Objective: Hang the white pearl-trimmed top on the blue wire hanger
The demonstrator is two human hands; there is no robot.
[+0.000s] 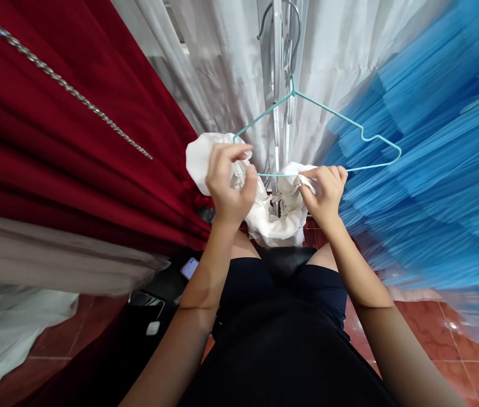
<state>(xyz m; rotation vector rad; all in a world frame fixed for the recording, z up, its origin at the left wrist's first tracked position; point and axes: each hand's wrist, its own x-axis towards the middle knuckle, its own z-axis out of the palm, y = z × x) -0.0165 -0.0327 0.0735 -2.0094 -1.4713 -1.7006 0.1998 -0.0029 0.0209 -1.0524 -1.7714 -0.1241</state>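
A white garment with pearl-like bead trim (279, 226) hangs in front of my lap, its lower part partly hidden. Its left end, a puffy white piece, is over the left arm of a light-blue wire hanger (326, 109). My left hand (227, 183), slightly blurred, is beside that end with thumb and forefinger apart. The fingers of my right hand (325, 189) are closed on the garment's other edge, close to the hanger's bottom bar. The hanger's right arm is bare, and its hook hangs from above on a metal stand.
Red cloth (108, 152) with a beaded strand (65, 85) hangs at left, blue tulle (438, 169) at right. White drapes (231, 62) and a metal stand (276, 68) are behind. A lit phone (189, 268) lies left of my legs on something dark. The floor (460, 333) is red tile.
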